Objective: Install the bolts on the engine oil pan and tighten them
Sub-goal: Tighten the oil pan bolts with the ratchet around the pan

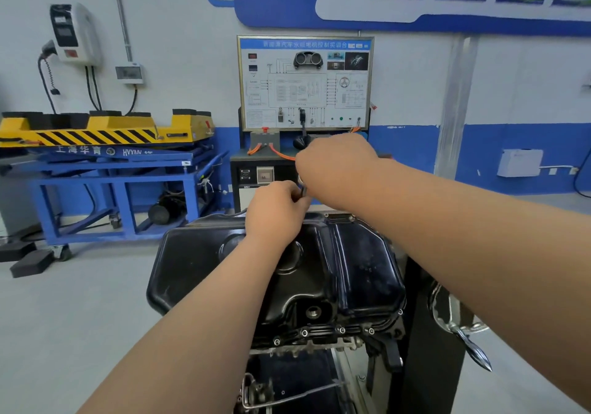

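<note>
Oil pan: the black engine oil pan [361, 269] sits on the engine at the middle of the view, its deep side facing up.
Bolts: a row of four bolts [304, 333] stands in the pan's near flange, heads down against the metal; how tight they are cannot be told.
Drain hole: a round threaded drain hole [312, 312] lies just above that row.
Left hand: the left hand [275, 208] is over the pan's far edge, fingers curled round the lower part of a slim dark tool [303, 190].
Right hand: the right hand [335, 170] is just above and to the right of the left, touching it, fingers curled down over the tool's upper end.
Tool: it stands roughly upright between the two hands, mostly hidden; its kind and its tip cannot be made out.
Stand: a chrome crank handle [470, 346] juts out to the right of the pan.
Behind: a training panel [305, 82] with a wiring diagram stands against the wall.
Left side: a yellow lift platform [105, 128] rests on a blue cart, a wall charger [75, 34] above it.
</note>
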A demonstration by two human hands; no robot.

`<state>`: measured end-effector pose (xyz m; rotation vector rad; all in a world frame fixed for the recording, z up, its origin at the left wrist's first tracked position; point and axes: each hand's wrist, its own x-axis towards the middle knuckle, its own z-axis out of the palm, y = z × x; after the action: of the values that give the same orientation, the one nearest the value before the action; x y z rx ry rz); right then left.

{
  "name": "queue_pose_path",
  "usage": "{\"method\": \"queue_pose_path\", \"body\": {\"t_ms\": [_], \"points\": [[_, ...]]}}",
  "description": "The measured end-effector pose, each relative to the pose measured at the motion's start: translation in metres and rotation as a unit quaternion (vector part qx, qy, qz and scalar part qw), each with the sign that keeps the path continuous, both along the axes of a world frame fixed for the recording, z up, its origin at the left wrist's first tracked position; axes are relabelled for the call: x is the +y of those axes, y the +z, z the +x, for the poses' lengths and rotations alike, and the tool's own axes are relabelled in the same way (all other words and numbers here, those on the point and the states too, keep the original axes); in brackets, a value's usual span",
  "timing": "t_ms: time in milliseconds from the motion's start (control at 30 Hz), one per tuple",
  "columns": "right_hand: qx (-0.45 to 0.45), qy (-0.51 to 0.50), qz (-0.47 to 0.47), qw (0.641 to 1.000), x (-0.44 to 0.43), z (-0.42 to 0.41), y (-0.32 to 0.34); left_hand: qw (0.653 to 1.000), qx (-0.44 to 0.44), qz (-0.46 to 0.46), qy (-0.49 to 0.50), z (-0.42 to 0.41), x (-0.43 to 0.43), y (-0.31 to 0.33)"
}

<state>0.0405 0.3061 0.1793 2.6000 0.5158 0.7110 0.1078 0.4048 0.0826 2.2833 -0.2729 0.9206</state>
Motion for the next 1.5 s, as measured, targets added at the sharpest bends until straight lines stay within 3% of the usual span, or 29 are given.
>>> {"method": "queue_pose_path", "body": {"t_ms": [133, 267, 367, 500, 600, 700, 767, 833, 933, 1067, 1133, 1300, 1500], "points": [[-0.037, -0.011, -0.029, 0.999, -0.006, 0.001, -0.002, 1.0, -0.005, 0.018, 0.003, 0.001, -0.002, -0.002], [0.027, -0.058, 0.095, 0.993, 0.004, 0.006, -0.014, 0.995, 0.05, 0.056, 0.06, -0.002, -0.001, 0.001], [-0.015, -0.007, 0.023, 1.0, 0.012, 0.002, -0.01, 0.994, 0.056, 0.063, 0.075, -0.004, -0.002, 0.0], [-0.034, 0.041, -0.088, 0.995, 0.007, -0.002, 0.004, 0.998, 0.026, 0.052, 0.013, 0.0, -0.002, 0.001], [-0.06, 0.051, -0.126, 0.989, 0.009, 0.001, 0.001, 0.993, 0.053, 0.1, 0.028, 0.003, -0.001, -0.001], [-0.054, 0.001, -0.057, 0.997, 0.013, 0.005, -0.005, 0.993, 0.074, 0.082, 0.035, 0.006, -0.002, 0.0], [0.009, -0.05, 0.061, 0.997, 0.01, 0.006, -0.006, 0.99, 0.099, 0.092, 0.036, 0.003, -0.004, 0.002], [0.037, -0.063, 0.112, 0.991, 0.007, 0.008, -0.008, 0.989, 0.112, 0.093, 0.033, 0.003, -0.005, 0.002], [-0.012, -0.027, 0.017, 0.999, 0.004, 0.006, -0.004, 0.991, 0.08, 0.103, 0.021, 0.002, -0.005, 0.0], [-0.046, 0.027, -0.102, 0.993, 0.003, 0.006, 0.003, 0.997, 0.058, 0.049, -0.011, 0.002, -0.003, 0.0], [-0.041, 0.014, -0.096, 0.994, 0.005, 0.005, -0.002, 0.997, 0.074, 0.011, -0.018, 0.0, -0.003, -0.001], [0.012, -0.057, 0.047, 0.997, 0.004, 0.004, -0.009, 0.984, 0.17, -0.049, -0.031, 0.013, -0.003, 0.004], [-0.07, 0.047, -0.113, 0.99, -0.003, 0.007, -0.005, 0.996, 0.08, 0.026, -0.029, 0.007, -0.004, -0.001]]}}
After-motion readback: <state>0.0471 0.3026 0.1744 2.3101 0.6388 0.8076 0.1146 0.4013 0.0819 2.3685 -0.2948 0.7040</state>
